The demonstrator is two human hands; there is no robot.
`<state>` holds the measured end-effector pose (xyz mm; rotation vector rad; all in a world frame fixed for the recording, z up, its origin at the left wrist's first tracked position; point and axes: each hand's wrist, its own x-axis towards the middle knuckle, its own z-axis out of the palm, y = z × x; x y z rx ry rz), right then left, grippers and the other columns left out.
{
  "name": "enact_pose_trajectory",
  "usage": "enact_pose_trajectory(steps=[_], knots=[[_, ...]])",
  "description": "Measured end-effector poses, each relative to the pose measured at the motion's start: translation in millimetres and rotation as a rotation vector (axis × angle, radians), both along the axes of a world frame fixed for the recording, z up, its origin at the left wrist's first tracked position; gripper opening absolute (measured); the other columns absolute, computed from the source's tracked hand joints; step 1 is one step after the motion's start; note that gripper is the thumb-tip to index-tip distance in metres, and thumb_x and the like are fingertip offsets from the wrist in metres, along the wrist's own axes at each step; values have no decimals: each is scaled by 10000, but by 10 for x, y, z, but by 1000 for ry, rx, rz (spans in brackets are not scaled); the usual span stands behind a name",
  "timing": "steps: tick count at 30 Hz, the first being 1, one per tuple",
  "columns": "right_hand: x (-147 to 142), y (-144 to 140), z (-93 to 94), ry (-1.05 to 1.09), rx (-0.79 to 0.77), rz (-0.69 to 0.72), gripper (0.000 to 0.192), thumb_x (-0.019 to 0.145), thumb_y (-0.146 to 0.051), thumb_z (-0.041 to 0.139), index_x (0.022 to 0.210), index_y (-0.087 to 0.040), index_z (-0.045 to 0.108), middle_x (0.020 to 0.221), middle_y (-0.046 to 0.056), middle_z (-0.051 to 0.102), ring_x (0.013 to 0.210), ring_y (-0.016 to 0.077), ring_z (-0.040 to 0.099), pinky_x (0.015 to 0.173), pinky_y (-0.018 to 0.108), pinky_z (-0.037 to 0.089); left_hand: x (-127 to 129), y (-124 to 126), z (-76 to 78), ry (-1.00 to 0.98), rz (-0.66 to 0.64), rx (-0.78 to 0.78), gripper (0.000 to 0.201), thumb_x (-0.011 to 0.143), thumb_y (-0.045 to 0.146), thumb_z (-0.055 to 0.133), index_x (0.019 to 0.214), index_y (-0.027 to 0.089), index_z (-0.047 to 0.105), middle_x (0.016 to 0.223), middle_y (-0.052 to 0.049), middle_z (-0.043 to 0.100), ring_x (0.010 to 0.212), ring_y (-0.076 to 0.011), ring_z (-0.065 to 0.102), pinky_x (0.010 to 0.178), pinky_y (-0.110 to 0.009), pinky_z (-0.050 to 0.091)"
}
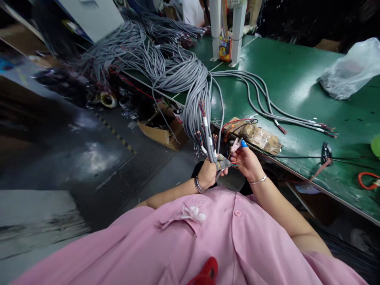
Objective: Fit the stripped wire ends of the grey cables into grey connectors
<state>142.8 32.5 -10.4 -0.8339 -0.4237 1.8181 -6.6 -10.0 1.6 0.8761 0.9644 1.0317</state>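
Observation:
My left hand (pixel 208 173) is closed around the lower ends of several grey cables (pixel 194 107) that hang off the edge of the green table (pixel 297 83). Coloured wires stick out of the cable ends near my fist. My right hand (pixel 247 161) is right beside it, pinching the thin coloured wires (pixel 234 163) of one cable end between its fingers. Its fingertips wear a blue cover and a pale cover. Both hands are in front of my pink shirt, just off the table's near edge.
A big heap of grey cables (pixel 154 51) covers the table's far left. More cables (pixel 267 107) run right across it. A brown wrapped bundle (pixel 258 136), a black tool (pixel 326 151), an orange loop (pixel 366 180) and a plastic bag (pixel 350 69) lie on the table. A cardboard box (pixel 162 128) sits on the floor.

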Motion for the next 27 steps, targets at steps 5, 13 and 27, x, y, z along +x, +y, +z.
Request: enact_pose_trajectory(steps=[5, 13, 27], knots=[[-43, -18, 3, -56, 63, -67, 327, 718, -486, 734, 797, -182, 644, 680, -15, 618, 539, 83, 519, 470, 199, 451, 52, 31, -5, 4, 50, 8, 286, 696, 376, 715, 617, 146, 564, 502, -2, 570, 417, -69, 464, 400, -195, 301], [-53, 1, 3, -115, 38, -86, 394, 676, -545, 743, 762, -177, 633, 652, -12, 611, 501, 80, 497, 442, 205, 428, 107, 65, -3, -23, 63, -7, 261, 671, 349, 733, 621, 148, 575, 498, 4, 566, 410, -69, 455, 400, -201, 299], [-29, 30, -29, -15, 45, -59, 287, 728, -464, 738, 773, -191, 664, 698, 2, 673, 564, 104, 560, 531, 241, 461, 143, 92, -47, 21, 66, -6, 244, 683, 346, 695, 614, 153, 563, 496, 5, 561, 402, -69, 447, 400, -213, 294]])
